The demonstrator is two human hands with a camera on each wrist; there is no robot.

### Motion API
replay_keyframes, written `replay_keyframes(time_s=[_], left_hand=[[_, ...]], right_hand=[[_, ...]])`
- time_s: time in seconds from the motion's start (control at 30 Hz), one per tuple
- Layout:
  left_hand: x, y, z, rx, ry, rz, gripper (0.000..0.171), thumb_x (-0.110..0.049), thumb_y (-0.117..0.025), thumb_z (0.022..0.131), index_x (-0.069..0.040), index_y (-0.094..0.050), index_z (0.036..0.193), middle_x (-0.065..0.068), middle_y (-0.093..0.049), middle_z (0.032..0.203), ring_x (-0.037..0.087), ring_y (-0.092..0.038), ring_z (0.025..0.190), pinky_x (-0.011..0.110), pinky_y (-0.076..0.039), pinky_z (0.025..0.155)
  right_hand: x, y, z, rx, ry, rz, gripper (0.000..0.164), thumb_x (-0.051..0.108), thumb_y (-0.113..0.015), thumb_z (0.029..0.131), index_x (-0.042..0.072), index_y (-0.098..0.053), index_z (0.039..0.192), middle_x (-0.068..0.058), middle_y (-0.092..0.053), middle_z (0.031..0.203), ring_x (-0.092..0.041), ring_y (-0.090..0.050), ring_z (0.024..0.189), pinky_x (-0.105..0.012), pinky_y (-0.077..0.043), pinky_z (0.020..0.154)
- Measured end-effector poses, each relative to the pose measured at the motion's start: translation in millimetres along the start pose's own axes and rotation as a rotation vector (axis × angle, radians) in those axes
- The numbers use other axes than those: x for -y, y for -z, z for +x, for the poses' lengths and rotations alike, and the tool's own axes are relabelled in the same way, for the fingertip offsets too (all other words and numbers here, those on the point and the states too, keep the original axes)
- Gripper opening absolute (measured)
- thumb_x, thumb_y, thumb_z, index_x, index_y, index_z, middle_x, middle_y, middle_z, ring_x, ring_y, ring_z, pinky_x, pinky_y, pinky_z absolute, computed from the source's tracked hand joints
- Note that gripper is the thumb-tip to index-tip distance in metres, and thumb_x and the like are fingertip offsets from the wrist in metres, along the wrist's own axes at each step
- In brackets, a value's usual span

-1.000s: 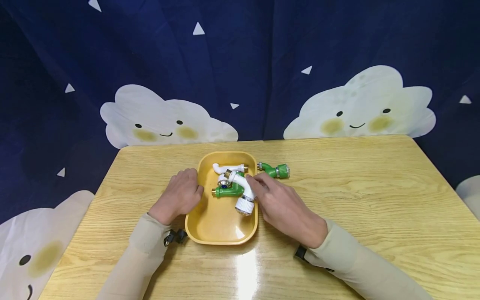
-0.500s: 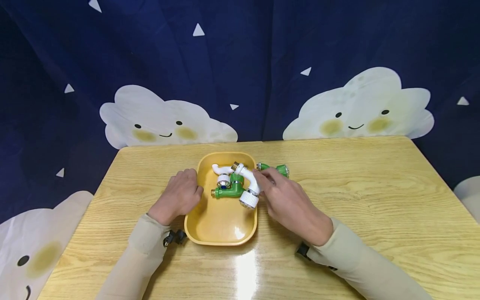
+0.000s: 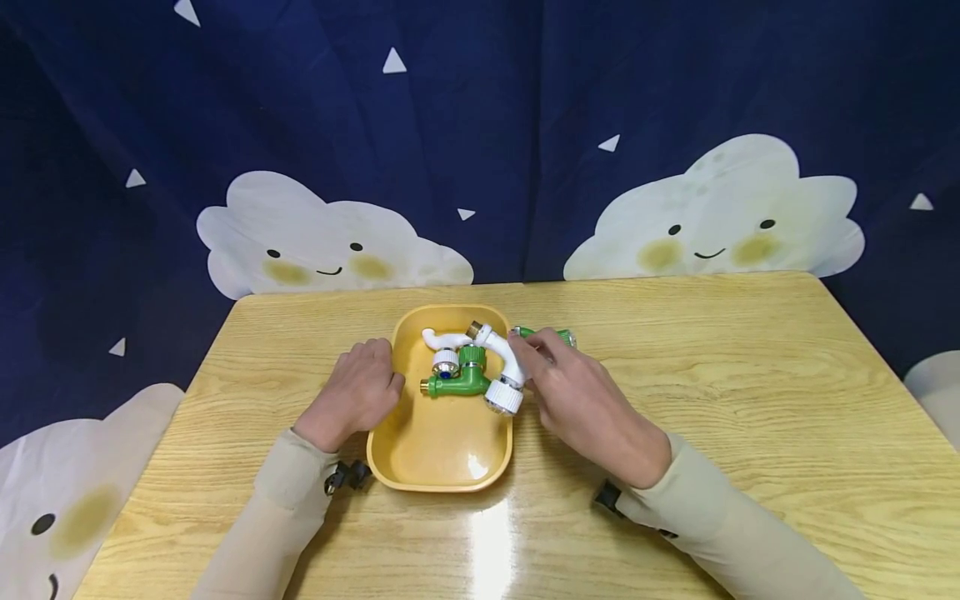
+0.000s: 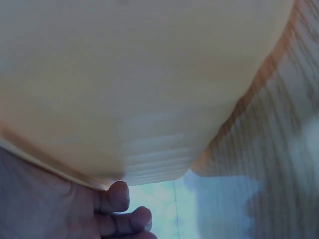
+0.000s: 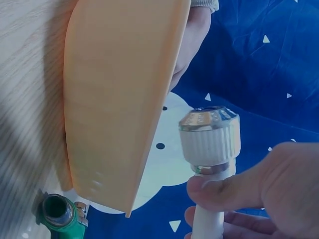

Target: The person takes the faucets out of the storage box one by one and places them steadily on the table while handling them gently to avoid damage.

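My right hand (image 3: 581,400) pinches a white faucet (image 3: 501,358) with a brass threaded end, held over the right rim of a yellow plastic basin (image 3: 442,454). In the right wrist view, the thumb and fingers wrap the faucet's white body below its ribbed knob (image 5: 209,137). Inside the basin lie a green faucet (image 3: 461,383) and another white faucet (image 3: 446,358), close together. My left hand (image 3: 352,392) grips the basin's left rim; the left wrist view shows its curled fingers (image 4: 118,196) against the outer wall just under the rim.
Another green faucet (image 3: 567,337) lies on the wooden table (image 3: 720,367) to the right of the basin, partly covered by my right hand in the head view. Behind the table hangs a dark blue curtain (image 3: 495,125) with smiling clouds.
My right hand has moved slightly right with the white faucet, from above the basin's contents to its right rim, covering more of the outside green faucet. The left hand stays put.
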State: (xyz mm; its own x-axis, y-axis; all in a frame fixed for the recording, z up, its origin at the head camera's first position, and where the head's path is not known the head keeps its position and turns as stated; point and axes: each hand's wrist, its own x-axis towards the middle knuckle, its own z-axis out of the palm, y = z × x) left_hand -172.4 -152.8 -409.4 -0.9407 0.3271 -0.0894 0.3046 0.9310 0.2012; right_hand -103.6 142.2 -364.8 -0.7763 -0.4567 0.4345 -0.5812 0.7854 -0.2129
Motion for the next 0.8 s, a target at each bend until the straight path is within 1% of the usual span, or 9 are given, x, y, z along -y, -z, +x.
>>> replay_keyframes(time_s=[0.1, 0.27, 0.4, 0.47, 0.6, 0.8], left_hand=[[0.3, -0.4, -0.3, -0.008, 0.0, 0.001, 0.017, -0.018, -0.043, 0.098, -0.002, -0.049, 0.096, 0.011, -0.048, 0.088, 0.028, -0.045, 0.081, 0.036, -0.035, 0.073], [0.7, -1.1, -0.4, -0.02, 0.0, -0.003, 0.017, -0.018, -0.044, 0.097, -0.002, -0.049, 0.095, 0.011, -0.049, 0.087, 0.029, -0.046, 0.081, 0.036, -0.036, 0.072], [1.0, -1.6, -0.4, -0.021, -0.004, -0.002, 0.018, -0.018, -0.044, 0.097, -0.002, -0.05, 0.096, 0.011, -0.05, 0.087, 0.029, -0.046, 0.081, 0.037, -0.037, 0.072], [1.2, -1.7, -0.4, -0.017, -0.004, -0.003, 0.018, -0.019, -0.044, 0.098, -0.002, -0.049, 0.096, 0.012, -0.049, 0.088, 0.029, -0.046, 0.082, 0.037, -0.036, 0.072], [1.4, -1.8, -0.3, -0.012, -0.002, -0.007, 0.019, -0.019, -0.044, 0.098, -0.001, -0.049, 0.097, 0.012, -0.049, 0.088, 0.029, -0.046, 0.082, 0.037, -0.036, 0.073], [1.4, -1.4, 0.8, -0.008, -0.003, -0.01, 0.019, -0.019, -0.043, 0.098, -0.001, -0.05, 0.098, 0.012, -0.049, 0.089, 0.029, -0.046, 0.082, 0.037, -0.036, 0.073]], right_hand=[[-0.6, 0.4, 0.5, 0.011, -0.007, 0.004, 0.056, -0.012, -0.066, 0.087, -0.002, -0.059, 0.142, -0.018, -0.068, 0.117, -0.026, -0.073, 0.093, -0.033, -0.061, 0.069], [-2.4, 2.1, 1.3, 0.024, -0.037, 0.012, 0.056, -0.011, -0.069, 0.086, 0.0, -0.06, 0.14, -0.016, -0.068, 0.113, -0.025, -0.072, 0.088, -0.033, -0.06, 0.067], [-4.3, 3.4, 1.2, 0.03, -0.06, 0.007, 0.06, -0.009, -0.072, 0.084, 0.001, -0.058, 0.142, -0.016, -0.067, 0.11, -0.024, -0.07, 0.085, -0.033, -0.059, 0.066], [-5.1, 3.4, 0.8, 0.033, -0.064, 0.006, 0.061, -0.007, -0.072, 0.086, 0.0, -0.055, 0.144, -0.016, -0.066, 0.109, -0.024, -0.07, 0.084, -0.033, -0.059, 0.066], [-6.2, 2.9, 0.4, 0.041, -0.072, 0.012, 0.061, -0.009, -0.066, 0.088, -0.002, -0.051, 0.146, -0.017, -0.065, 0.11, -0.025, -0.069, 0.085, -0.034, -0.059, 0.067], [-8.5, 2.6, 0.6, 0.06, -0.089, 0.006, 0.07, -0.016, -0.063, 0.078, 0.003, -0.054, 0.145, -0.017, -0.064, 0.111, -0.027, -0.069, 0.085, -0.036, -0.059, 0.066]])
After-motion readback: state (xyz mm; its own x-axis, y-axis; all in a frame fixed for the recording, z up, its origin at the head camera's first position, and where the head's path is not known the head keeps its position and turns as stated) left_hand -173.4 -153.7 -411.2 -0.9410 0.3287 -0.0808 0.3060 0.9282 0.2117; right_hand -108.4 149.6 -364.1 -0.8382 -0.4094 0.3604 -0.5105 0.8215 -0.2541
